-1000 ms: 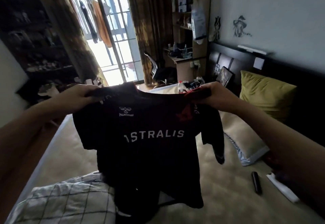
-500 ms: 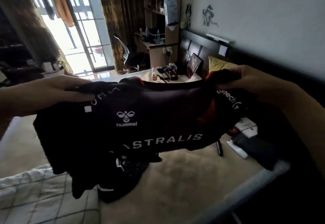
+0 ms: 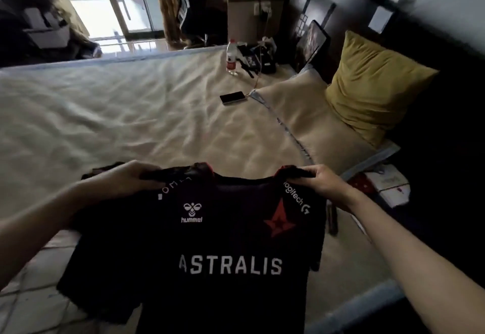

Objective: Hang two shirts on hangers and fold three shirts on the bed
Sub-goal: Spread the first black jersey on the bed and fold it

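Note:
A black jersey with white "ASTRALIS" lettering and a red star logo hangs front-facing over the near part of the bed. My left hand grips its left shoulder and my right hand grips its right shoulder, both at the same height. The shirt's lower part drapes down toward me, and its hem is out of frame. A checked cloth lies at the lower left, partly under the jersey.
A phone lies on the beige sheet next to a beige pillow. A yellow pillow leans on the dark headboard. A water bottle and dark clutter sit at the bed's far corner. White boxes lie at the right.
The jersey went from hanging high, to bunched and tilted, to hanging straight and lower in front of me. My view has tipped down onto the bed. Both hands kept their grip.

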`<control>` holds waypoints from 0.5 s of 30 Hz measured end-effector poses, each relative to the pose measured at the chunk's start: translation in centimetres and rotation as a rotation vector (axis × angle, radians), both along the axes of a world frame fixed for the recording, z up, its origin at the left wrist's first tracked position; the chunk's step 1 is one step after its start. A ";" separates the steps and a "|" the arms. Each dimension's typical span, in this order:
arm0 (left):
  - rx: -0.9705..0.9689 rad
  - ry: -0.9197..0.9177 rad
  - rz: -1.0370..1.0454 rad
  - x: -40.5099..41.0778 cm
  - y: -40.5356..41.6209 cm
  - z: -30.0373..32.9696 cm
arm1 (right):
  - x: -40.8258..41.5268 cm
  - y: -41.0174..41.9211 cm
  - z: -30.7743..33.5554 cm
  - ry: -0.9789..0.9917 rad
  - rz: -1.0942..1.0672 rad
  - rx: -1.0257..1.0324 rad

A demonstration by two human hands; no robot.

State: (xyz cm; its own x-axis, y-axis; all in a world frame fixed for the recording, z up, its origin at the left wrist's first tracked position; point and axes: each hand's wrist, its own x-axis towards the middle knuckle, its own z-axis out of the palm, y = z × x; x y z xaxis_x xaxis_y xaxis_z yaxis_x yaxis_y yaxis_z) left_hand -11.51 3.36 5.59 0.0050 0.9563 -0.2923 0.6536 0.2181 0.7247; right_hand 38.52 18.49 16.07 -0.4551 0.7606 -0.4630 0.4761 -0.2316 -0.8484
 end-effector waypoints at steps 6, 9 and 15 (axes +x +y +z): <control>-0.206 0.097 0.172 7.8 4.8 -6.3 | -4.3 5.4 -17.8 -0.150 -0.031 -0.046; -0.202 0.128 0.258 6.8 6.7 -13.3 | -6.7 7.8 -24.9 -0.231 0.005 0.014; -0.207 0.156 0.350 2.5 11.4 -22.7 | -12.0 13.0 -33.7 -0.298 -0.012 0.160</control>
